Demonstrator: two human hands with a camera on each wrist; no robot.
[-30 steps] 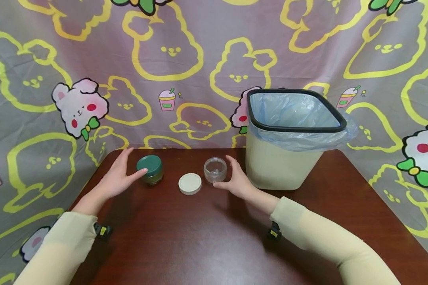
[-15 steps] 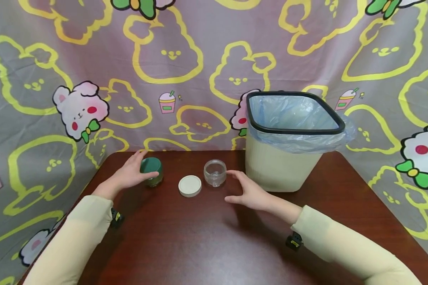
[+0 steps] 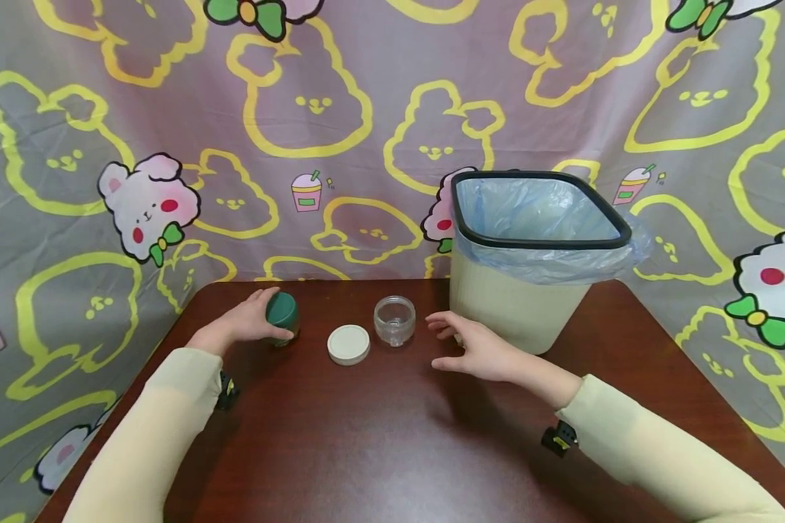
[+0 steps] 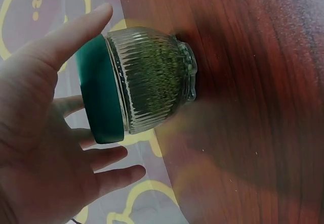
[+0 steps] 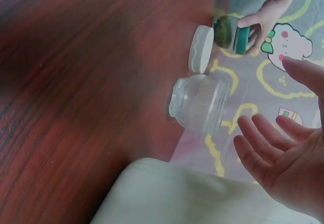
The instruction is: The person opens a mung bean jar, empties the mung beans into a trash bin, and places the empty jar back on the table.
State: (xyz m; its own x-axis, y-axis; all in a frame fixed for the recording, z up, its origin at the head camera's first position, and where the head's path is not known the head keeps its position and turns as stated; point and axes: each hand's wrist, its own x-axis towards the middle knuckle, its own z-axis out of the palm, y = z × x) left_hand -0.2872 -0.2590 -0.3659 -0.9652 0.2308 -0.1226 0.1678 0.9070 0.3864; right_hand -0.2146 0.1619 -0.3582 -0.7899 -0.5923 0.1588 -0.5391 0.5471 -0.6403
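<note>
At the table's back left stands a ribbed glass jar (image 4: 149, 77) of small green grains, topped by a dark green lid (image 3: 284, 308). My left hand (image 3: 245, 318) holds it from the left, thumb along the front of the lid and fingers behind it. The two lowest fingers (image 4: 119, 178) reach out past the lid. A clear glass jar (image 3: 395, 321) without a lid stands upright to the right. Between the two jars lies a round white lid (image 3: 349, 344). My right hand (image 3: 474, 349) hovers to the right of the clear jar, fingers loosely bent and holding nothing.
A cream bin (image 3: 520, 301) with a black rim and a blue plastic liner (image 3: 539, 207) stands at the back right, close behind my right hand. Patterned cloth (image 3: 340, 87) hangs behind the brown wooden table (image 3: 366, 428).
My left hand has moved right and closed in around the green-lidded jar. The right hand has drawn back to the right, away from the clear jar.
</note>
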